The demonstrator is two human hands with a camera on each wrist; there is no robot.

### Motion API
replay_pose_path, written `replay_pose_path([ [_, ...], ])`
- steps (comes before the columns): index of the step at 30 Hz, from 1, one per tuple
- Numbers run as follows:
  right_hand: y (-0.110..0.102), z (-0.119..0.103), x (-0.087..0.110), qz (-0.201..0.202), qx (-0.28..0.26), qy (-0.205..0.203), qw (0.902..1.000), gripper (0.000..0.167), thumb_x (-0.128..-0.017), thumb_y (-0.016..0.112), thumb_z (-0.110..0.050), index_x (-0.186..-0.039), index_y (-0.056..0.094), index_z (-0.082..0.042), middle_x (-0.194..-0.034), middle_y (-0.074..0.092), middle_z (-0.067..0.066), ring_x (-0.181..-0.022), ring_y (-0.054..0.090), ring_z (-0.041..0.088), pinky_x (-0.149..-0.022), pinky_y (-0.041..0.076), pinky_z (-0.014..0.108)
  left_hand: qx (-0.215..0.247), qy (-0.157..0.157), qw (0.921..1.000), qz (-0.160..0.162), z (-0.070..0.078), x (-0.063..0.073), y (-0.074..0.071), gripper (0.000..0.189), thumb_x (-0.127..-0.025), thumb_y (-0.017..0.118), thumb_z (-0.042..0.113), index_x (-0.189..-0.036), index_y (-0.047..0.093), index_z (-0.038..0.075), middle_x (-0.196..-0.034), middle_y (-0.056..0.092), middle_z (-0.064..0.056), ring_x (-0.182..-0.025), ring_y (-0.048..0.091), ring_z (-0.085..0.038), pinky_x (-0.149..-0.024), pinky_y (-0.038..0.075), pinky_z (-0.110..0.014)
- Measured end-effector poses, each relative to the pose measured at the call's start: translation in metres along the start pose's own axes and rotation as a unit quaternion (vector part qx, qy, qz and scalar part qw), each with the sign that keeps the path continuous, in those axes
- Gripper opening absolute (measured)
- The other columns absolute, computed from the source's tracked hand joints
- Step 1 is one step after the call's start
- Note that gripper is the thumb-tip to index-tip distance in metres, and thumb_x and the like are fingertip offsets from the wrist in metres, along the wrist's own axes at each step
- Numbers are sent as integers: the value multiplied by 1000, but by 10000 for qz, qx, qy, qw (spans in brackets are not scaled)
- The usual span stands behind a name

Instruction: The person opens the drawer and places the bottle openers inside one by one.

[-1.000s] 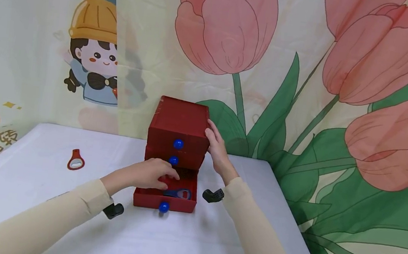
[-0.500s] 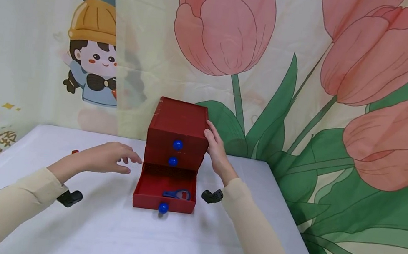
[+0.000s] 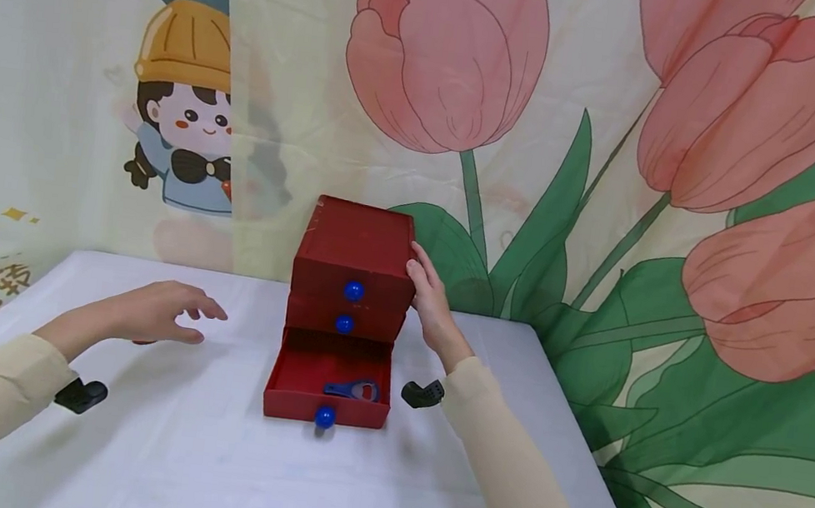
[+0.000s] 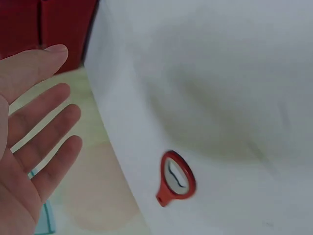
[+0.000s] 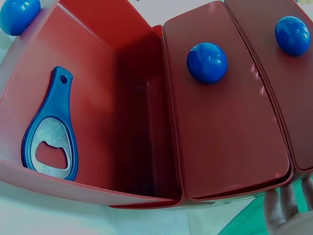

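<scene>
My left hand (image 3: 152, 313) hovers over the left of the table, fingers spread and holding nothing. Mostly hidden beneath it is a red bottle opener (image 3: 143, 342). The left wrist view shows this opener (image 4: 177, 180) lying flat, apart from the fingers. A dark red drawer cabinet (image 3: 357, 236) stands at the centre back, its bottom drawer (image 3: 285, 403) pulled out. Inside that drawer, near the front, lies a blue bottle opener (image 5: 68, 115) with a metal insert. My right hand (image 3: 434, 312) rests against the cabinet's upper right side, fingers extended along it.
Two closed upper drawers bear round blue knobs (image 3: 354, 291); another blue knob (image 3: 324, 417) sticks out from the open drawer's front. The white tablecloth (image 3: 204, 449) surrounds the cabinet. Close behind the table hangs a tulip-printed backdrop (image 3: 467, 60).
My left hand has withdrawn from the open drawer and moved left, over the red bottle opener. The blue bottle opener lies still in the drawer. My right hand has stayed against the cabinet.
</scene>
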State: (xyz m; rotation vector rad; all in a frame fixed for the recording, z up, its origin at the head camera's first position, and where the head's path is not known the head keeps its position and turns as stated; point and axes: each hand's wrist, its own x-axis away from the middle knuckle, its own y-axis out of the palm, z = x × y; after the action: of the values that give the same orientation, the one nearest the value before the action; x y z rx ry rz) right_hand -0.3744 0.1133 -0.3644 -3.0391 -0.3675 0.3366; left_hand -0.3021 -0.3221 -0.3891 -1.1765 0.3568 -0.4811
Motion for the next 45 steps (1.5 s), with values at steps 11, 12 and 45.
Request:
replay_pose_path([
  [11, 2, 3, 0, -16, 83, -39, 10000, 58, -114, 42, -43, -169, 27, -35, -171, 33, 1, -153, 37, 29, -124, 34, 61, 189, -476, 9987, 53, -52, 17, 12, 45, -95, 82, 23, -137, 71, 12, -137, 68, -16, -107, 69, -28, -91, 60, -48],
  [12, 2, 3, 0, -3, 68, -44, 10000, 58, -114, 42, -43, -169, 28, -34, -170, 33, 1, -152, 38, 29, -124, 34, 61, 220, -529, 9983, 30, -57, 18, 13, 45, -95, 82, 24, -137, 71, 12, -137, 67, -17, -103, 69, -25, -88, 60, -44],
  [45, 1, -2, 2, -51, 81, -37, 9999, 58, -114, 41, -44, -169, 27, -35, -171, 31, 0, -154, 36, 30, -124, 33, 62, -504, -1187, 9899, 587, -117, 66, 28, 48, -89, 85, 18, -127, 71, -6, -105, 68, -13, -93, 63, -30, -79, 57, -47],
])
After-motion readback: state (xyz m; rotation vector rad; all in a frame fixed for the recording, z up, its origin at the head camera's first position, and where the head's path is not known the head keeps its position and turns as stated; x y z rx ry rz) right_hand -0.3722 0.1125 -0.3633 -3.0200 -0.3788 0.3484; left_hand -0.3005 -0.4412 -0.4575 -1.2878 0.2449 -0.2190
